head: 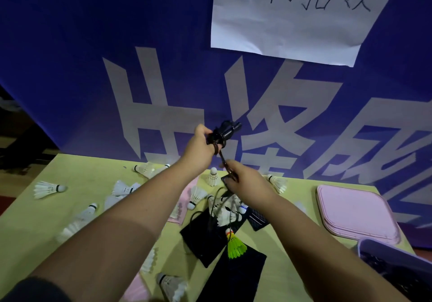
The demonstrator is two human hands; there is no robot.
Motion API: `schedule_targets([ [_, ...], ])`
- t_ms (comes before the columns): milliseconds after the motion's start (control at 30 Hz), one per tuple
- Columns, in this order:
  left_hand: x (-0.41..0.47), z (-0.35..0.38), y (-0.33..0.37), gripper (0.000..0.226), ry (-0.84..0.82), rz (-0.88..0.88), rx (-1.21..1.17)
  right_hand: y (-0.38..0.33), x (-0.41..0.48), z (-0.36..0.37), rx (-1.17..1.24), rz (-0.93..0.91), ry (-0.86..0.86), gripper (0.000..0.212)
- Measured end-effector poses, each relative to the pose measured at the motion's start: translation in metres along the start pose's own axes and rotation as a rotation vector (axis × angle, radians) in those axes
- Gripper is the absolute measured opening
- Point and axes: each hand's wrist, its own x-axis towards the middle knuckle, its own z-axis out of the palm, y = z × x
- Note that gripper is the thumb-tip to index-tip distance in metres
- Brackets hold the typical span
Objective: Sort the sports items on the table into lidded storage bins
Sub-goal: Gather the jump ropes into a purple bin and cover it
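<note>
Black plastic, smooth and tube-shaped: these are the two handles of a jump rope (228,131), held up in the air over the far edge of the table (35,217), close in front of the blue banner (70,68). The left hand (201,142) has its fingers curled tight round the handles, w/ some turns of the thin cord (223,159) wound on them. The right hand (245,180) is lower and nearer, fingers closed together on the cord, which goes down in loose loops to the dark cloth pouches (203,234) in the table's middle. The table top is matt yellow-green; its far edge meets the banner and its left edge is open to the dark floor. Most free room is at the left-front part and btw. the pouches and the right arm. On the right edge lies a stack of pink lids (355,210), flat w/ rounded corners, and just nearer a purple bin (392,255), its inside dark. White shuttlecocks (49,189), feathery cones w/ round cork heads, lie spread over the left and centre. A neon-yellow shuttlecock (236,246) lies on the pouches. A white paper sheet (292,33) w/ handwritten characters hangs on the banner.
</note>
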Motion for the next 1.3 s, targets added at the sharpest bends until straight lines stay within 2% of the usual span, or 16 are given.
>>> schedule_targets([
  [67, -0.002, 0.003, -0.008, 0.025, 0.09, 0.032, 0.064, -0.007, 0.003, -0.001, -0.071, -0.03, 0.01, 0.033],
  [133, -0.004, 0.002, -0.019, 0.024, 0.095, 0.091, 0.406, -0.01, 0.007, -0.003, -0.239, -0.067, 0.035, 0.038],
  [200, -0.005, 0.0, -0.029, 0.033, -0.003, 0.179, 0.829, -0.013, 0.01, -0.006, -0.432, -0.114, 0.099, 0.04],
  [233, -0.007, -0.002, -0.029, 0.035, -0.058, 0.209, 0.953, -0.014, 0.012, -0.008, -0.5, -0.135, 0.136, 0.04],
  [300, -0.01, -0.007, -0.024, 0.032, -0.175, 0.275, 1.086, -0.013, 0.016, -0.012, -0.569, -0.161, 0.201, 0.037],
  [367, -0.01, -0.019, -0.012, 0.026, -0.347, 0.322, 1.107, -0.009, 0.021, -0.019, -0.522, -0.166, 0.259, 0.033],
  [433, -0.008, -0.037, 0.003, 0.028, -0.562, 0.269, 0.933, -0.003, 0.026, -0.026, -0.365, -0.153, 0.288, 0.033],
  [567, -0.008, -0.073, 0.032, 0.032, -0.763, 0.112, 0.331, -0.007, 0.029, -0.034, 0.02, -0.065, 0.213, 0.024],
  [667, -0.005, -0.084, 0.035, 0.032, -0.849, 0.098, 0.145, -0.021, 0.027, -0.031, 0.455, 0.039, 0.098, 0.028],
  [733, -0.001, -0.086, 0.024, 0.029, -0.902, 0.018, -0.042, -0.024, 0.025, -0.03, 0.676, 0.099, -0.015, 0.032],
  [900, 0.001, -0.084, -0.003, 0.041, -0.985, -0.135, -0.598, -0.023, 0.022, -0.041, 0.97, 0.138, -0.095, 0.016],
  [967, -0.003, -0.075, -0.002, 0.038, -0.931, -0.137, -0.822, -0.031, 0.024, -0.034, 0.839, 0.122, -0.037, 0.013],
  [1033, -0.005, -0.059, 0.007, 0.03, -0.755, -0.106, -0.951, -0.036, 0.028, -0.02, 0.605, 0.086, 0.012, 0.014],
  [1100, -0.006, -0.044, 0.015, 0.015, -0.453, -0.032, -0.817, -0.038, 0.029, -0.011, 0.431, 0.118, 0.004, 0.022],
  [1167, -0.007, -0.031, 0.015, 0.013, -0.199, 0.051, -0.602, -0.037, 0.027, -0.011, 0.255, 0.153, 0.01, 0.026],
  [1300, -0.01, -0.019, 0.006, 0.009, 0.105, 0.066, -0.564, -0.048, 0.019, -0.012, 0.157, 0.175, -0.076, 0.024],
])
